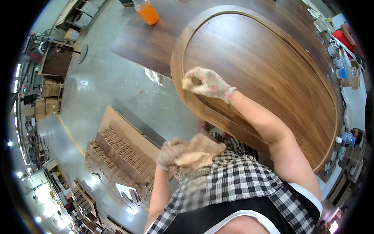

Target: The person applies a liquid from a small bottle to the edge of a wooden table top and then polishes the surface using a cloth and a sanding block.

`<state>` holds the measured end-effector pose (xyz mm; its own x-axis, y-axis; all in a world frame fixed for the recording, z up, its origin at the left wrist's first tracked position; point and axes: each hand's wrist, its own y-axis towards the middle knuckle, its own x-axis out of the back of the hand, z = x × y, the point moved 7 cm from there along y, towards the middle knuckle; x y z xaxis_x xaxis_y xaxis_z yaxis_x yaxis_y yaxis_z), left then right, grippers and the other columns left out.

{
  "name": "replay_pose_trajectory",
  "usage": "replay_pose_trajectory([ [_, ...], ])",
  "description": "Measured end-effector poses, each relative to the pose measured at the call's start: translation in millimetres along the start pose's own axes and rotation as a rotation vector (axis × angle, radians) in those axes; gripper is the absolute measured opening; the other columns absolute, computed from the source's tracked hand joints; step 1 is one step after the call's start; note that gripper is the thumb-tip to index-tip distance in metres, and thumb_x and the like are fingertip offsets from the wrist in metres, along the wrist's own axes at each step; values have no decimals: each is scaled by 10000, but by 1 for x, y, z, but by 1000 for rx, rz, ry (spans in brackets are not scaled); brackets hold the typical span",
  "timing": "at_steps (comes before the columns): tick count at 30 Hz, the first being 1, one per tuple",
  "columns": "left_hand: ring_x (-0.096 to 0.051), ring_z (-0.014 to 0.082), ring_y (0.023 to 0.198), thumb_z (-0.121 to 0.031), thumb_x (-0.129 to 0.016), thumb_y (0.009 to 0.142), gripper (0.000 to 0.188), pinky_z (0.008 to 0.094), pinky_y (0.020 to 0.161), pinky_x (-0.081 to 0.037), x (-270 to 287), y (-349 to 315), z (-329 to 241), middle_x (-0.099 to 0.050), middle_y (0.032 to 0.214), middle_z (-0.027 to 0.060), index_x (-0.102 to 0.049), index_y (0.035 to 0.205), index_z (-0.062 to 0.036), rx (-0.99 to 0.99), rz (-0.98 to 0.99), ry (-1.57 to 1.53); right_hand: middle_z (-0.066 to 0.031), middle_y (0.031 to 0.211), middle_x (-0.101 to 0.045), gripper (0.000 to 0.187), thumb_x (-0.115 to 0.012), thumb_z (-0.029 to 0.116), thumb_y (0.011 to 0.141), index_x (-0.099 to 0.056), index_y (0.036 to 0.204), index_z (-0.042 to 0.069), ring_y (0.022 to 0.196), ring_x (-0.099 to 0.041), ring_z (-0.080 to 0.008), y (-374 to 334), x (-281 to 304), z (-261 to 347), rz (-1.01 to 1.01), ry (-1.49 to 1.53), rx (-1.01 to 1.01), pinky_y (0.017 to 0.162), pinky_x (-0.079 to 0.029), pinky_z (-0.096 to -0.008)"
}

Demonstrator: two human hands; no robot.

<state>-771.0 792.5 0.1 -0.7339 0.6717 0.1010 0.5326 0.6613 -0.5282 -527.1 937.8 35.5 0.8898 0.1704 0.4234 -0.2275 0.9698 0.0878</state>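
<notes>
Sanding the oval panel's edge
Right hand (208, 82) pinches a sanding pad (187, 82) on the oval wood panel (265, 78); left hand (169, 153) clutches a rag (198, 154) below; a slip could scuff the veneer.

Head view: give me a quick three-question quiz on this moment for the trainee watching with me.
1. True or false: the right hand rests on the edge of the oval wooden panel.
2. What does the left hand hold? A) a tan rag B) a bottle C) a hammer
3. Fill in: the bottle standing on the dark tabletop beyond the panel holds a liquid coloured ____.

Key: 1 true: the gloved right hand, gripping a small tan pad, presses on the panel's rim. 2 A: the gloved left hand clutches a crumpled tan rag by the checked apron. 3 orange.
</notes>
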Motion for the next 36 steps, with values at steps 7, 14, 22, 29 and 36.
replay_pose_trajectory([
  [7, -628, 120, 827, -84, -677, 802, 184, 272, 763, -519, 15, 42, 8, -693, 884, 57, -684, 944, 33, 64, 152, -85, -67, 1007, -689, 244, -759, 107, 740, -688, 972, 77, 1038, -639, -241, -151, 54, 26, 425, -88, -290, 929, -513, -387],
  [14, -622, 102, 847, -69, -661, 818, 166, 265, 783, -514, -5, 66, -14, -690, 905, 40, -677, 956, 21, 133, 370, 58, -97, 1023, -695, 230, -647, 108, 765, -664, 993, 82, 1004, -654, -276, -81, 19, 37, 54, -124, -18, 913, -516, -380],
  [22, -638, 127, 870, -77, -663, 801, 209, 270, 820, -516, -43, 81, -17, -702, 935, 63, -684, 984, 22, 161, 572, 135, -50, 937, -672, 173, -663, 41, 692, -674, 856, 96, 940, -639, -250, -249, 81, 21, 336, -157, -547, 867, -515, -377],
  [29, -643, 145, 871, -120, -659, 810, 216, 297, 805, -523, -94, 85, -29, -712, 944, 72, -705, 979, 6, 101, 742, 322, -70, 981, -692, 173, -616, 6, 757, -655, 913, 67, 972, -650, -263, -191, 62, 50, -147, -255, -180, 933, -505, -376],
  [36, -660, 149, 858, -118, -652, 822, 226, 293, 811, -537, -122, 75, -18, -727, 979, 73, -718, 1009, -11, 132, 707, 303, -72, 1010, -696, 253, -677, 38, 694, -694, 941, 90, 1008, -645, -268, -350, 110, 35, 163, -224, -594, 939, -488, -394],
])
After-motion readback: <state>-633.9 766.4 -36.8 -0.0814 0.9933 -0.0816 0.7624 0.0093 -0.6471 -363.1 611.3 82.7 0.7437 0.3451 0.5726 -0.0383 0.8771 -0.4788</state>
